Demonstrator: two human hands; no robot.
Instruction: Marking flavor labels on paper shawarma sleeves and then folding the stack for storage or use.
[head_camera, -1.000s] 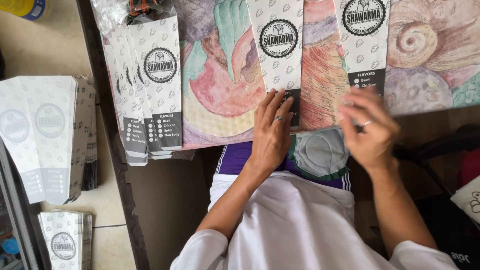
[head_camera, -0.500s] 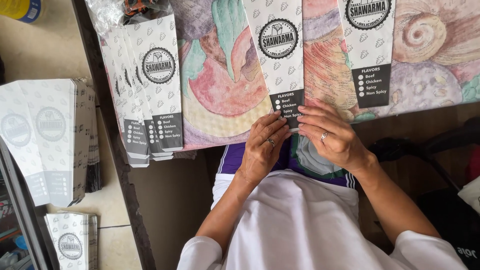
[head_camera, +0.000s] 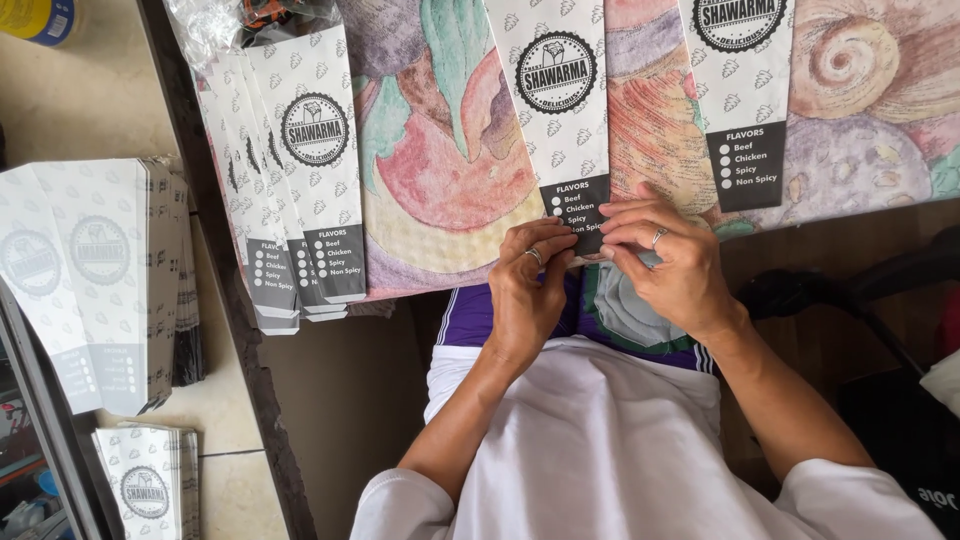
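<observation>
- Both hands meet at the bottom edge of the middle paper sleeve (head_camera: 563, 110): I see the left hand (head_camera: 527, 300) and the right hand (head_camera: 668, 262) pinching its dark lower panel between thumb and fingertips, each closed narrowly on the paper.
- A second ago the right hand was over at the next sleeve (head_camera: 742, 90), to the right of the grip; it has since come across to join the left, so I judge work on that one is over and the middle one is now being handled at its lower end.
- That middle sleeve lies flat on the patterned tablecloth (head_camera: 450, 170), its bottom edge hanging just past the table's near edge, above my lap.
- To the left of the grip, a fanned stack of sleeves (head_camera: 290, 200) rests at the table corner, apart from the hands.
- Farther left, well apart, more folded bundles (head_camera: 95, 280) sit on the tiled floor (head_camera: 90, 100).
</observation>
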